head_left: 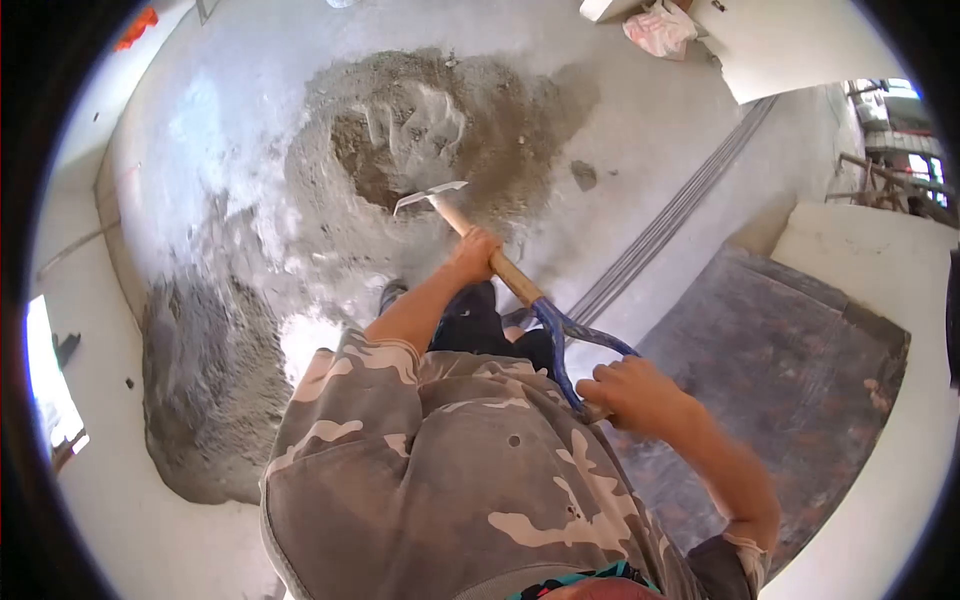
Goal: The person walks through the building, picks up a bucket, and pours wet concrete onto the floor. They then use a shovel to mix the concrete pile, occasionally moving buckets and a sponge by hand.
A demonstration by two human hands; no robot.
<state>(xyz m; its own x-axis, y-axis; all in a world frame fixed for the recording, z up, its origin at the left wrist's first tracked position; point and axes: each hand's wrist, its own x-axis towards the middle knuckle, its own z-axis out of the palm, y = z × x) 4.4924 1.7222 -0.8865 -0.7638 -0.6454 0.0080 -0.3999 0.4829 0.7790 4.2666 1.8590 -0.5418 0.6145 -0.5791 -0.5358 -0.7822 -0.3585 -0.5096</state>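
A shovel [517,283] with a wooden shaft and a blue D-shaped grip slants across the middle of the view. My left hand [474,256] is wrapped round the shaft, not far behind the metal blade. At the other end, my right hand [628,394] is closed on the crossbar of the blue grip. The blade [430,195] is at the near edge of a grey mound of sand or mortar [420,120], which has a hollow in its middle. Whether the blade touches the material cannot be made out.
A second grey heap [210,380] lies at the left by the wall. Long thin rods [672,205] run along the floor at the right, beside a dark sheet or board [770,370]. A pinkish bag [660,32] lies at the top right.
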